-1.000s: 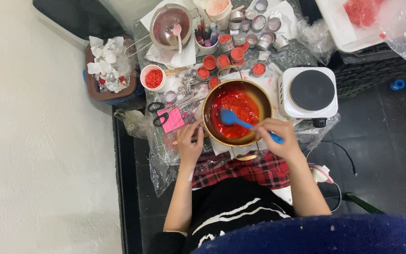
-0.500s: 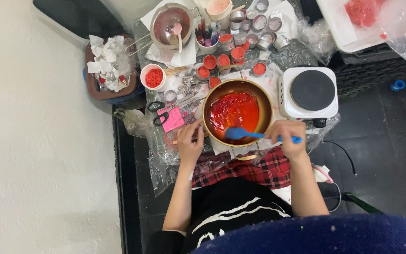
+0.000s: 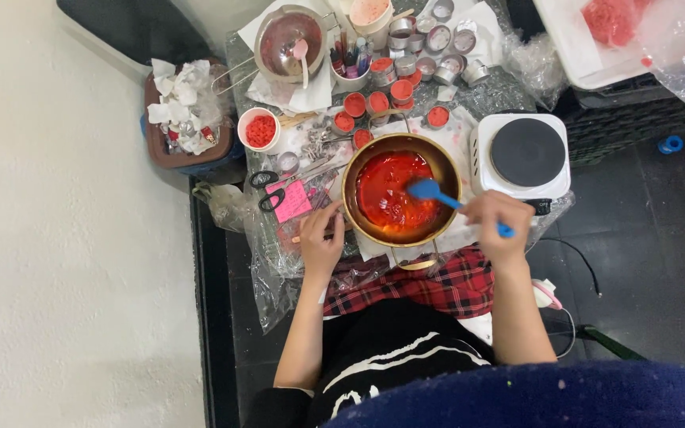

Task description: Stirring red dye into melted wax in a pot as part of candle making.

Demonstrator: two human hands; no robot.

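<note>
A brass-coloured pot (image 3: 353, 208) with red melted stuff (image 3: 386, 194) in it sits on the low table in front of me. My right hand (image 3: 500, 222) grips a blue spatula (image 3: 438, 194), whose blade rests over the right side of the red mass. My left hand (image 3: 321, 238) lies on the table at the pot's left rim, fingers curled around a thin stick. Small round tins (image 3: 378, 101) filled with red stand just beyond the pot.
A white single hotplate (image 3: 522, 154) stands right of the pot. Scissors (image 3: 275, 189) and a pink note lie left. A white cup of red bits (image 3: 259, 129), a metal bowl (image 3: 288, 41), empty tins (image 3: 430, 47) and a bin of tissues (image 3: 180, 115) sit farther back.
The spatula has swung from the pot's lower left toward the right side, lifting slightly. My right hand has moved right with it. The left hand has stayed put.
</note>
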